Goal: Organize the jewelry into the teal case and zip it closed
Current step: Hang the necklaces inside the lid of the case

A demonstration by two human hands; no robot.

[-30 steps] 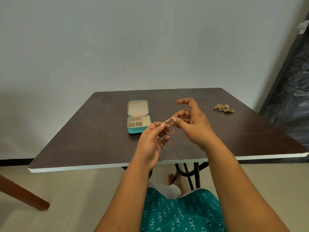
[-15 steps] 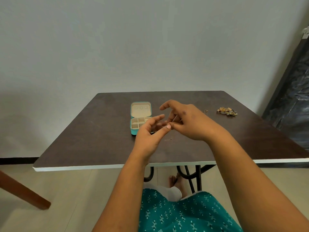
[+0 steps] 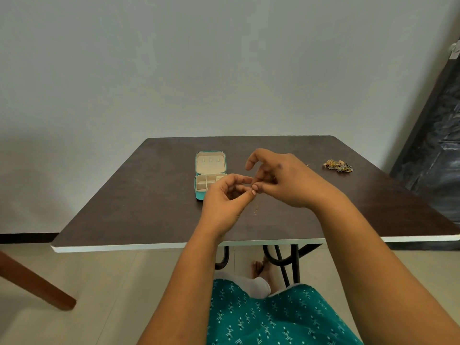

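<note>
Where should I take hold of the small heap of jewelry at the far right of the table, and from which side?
Probably from above, with fingertips closing on both sides of the jewelry heap. It lies low and loose on the table, with bare surface all around and no handle. The right hand is nearer, but both hands are busy together; whether they pinch something is unclear.

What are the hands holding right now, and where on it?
Both the left hand and right hand pinch something tiny between fingertips; too small to identify.

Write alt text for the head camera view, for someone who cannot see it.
Two hands, left hand and right hand, meet fingertip to fingertip above a dark table, beside an open teal case. A jewelry pile lies far right.
</note>
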